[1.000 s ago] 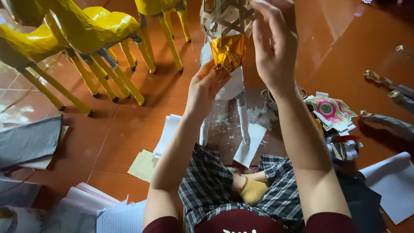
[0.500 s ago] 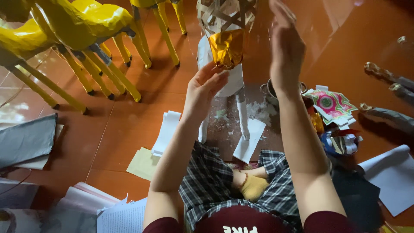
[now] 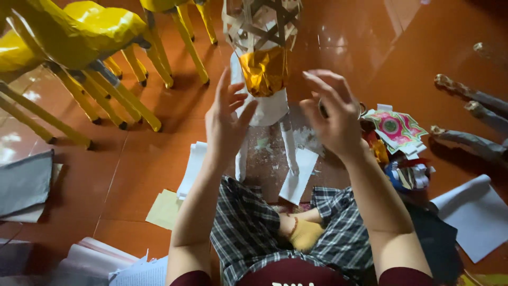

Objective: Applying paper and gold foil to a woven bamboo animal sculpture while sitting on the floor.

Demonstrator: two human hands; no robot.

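Note:
A figure of woven bamboo strips (image 3: 263,21) stands on the red floor in front of me, partly wrapped in gold foil (image 3: 263,70) and white paper (image 3: 271,108), with thin white legs. My left hand (image 3: 226,119) is open, fingers spread, just left of the foil and paper, close to them or lightly touching. My right hand (image 3: 333,111) is open and holds nothing, hovering right of the figure, apart from it.
Yellow paper-covered animal figures (image 3: 79,32) on thin legs stand at the upper left. White paper sheets (image 3: 299,177), a pale yellow sheet (image 3: 164,209), a patterned pink-green paper stack (image 3: 397,130) and carved table legs (image 3: 465,95) lie around. My checked-trousered legs (image 3: 248,233) are folded below.
Both hands have come down from the top of the woven figure. The right hand dropped furthest, from beside the lattice to level with the foil, and its fingers spread.

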